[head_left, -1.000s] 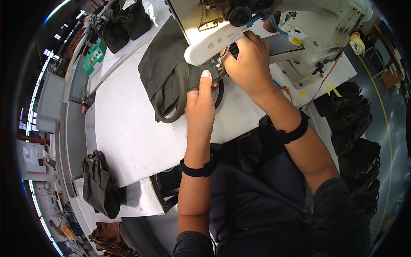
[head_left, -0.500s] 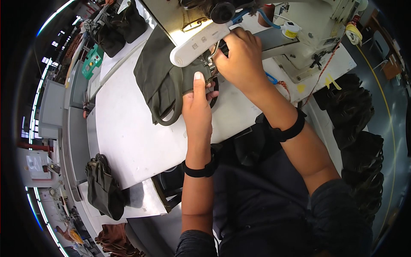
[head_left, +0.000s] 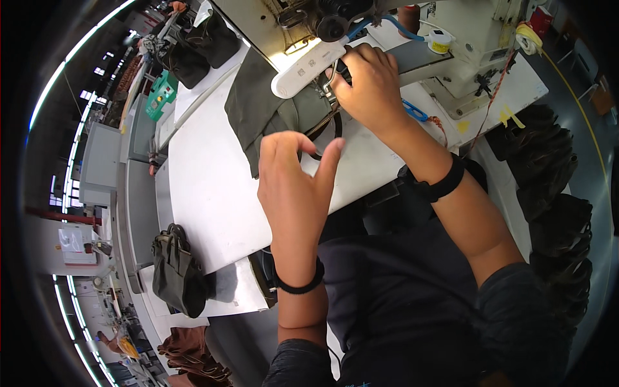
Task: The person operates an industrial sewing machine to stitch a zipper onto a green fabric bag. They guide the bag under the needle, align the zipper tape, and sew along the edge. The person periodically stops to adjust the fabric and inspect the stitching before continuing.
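A dark green fabric bag (head_left: pixel 251 103) lies on the white table (head_left: pixel 206 187), partly beneath the head of a sewing machine (head_left: pixel 474 55). Its zipper (head_left: pixel 320 127) and a strap loop show close to the presser foot (head_left: pixel 327 92). Over the bag's near edge, my left hand (head_left: pixel 293 171) is open, fingers bent and thumb apart, holding nothing. My right hand (head_left: pixel 371 90) is at the presser foot beside a bent metal rod (head_left: pixel 333 72), its fingers curled closed. Whatever lies between those fingertips is hidden. A white lamp bar (head_left: pixel 309 68) hangs above the bag.
Blue-handled snips (head_left: pixel 414 110) lie right of my right hand. A brown thread cone (head_left: pixel 408 20) and a small white pot (head_left: pixel 440 42) stand behind. Another dark bag (head_left: pixel 177 274) sits at left, brown pieces (head_left: pixel 190 355) below it. Dark bags (head_left: pixel 548 174) are heaped at right.
My left hand has let go of the bag's zipper edge and drawn back toward me, opening. My right hand stays by the presser foot. The whole view has shifted slightly.
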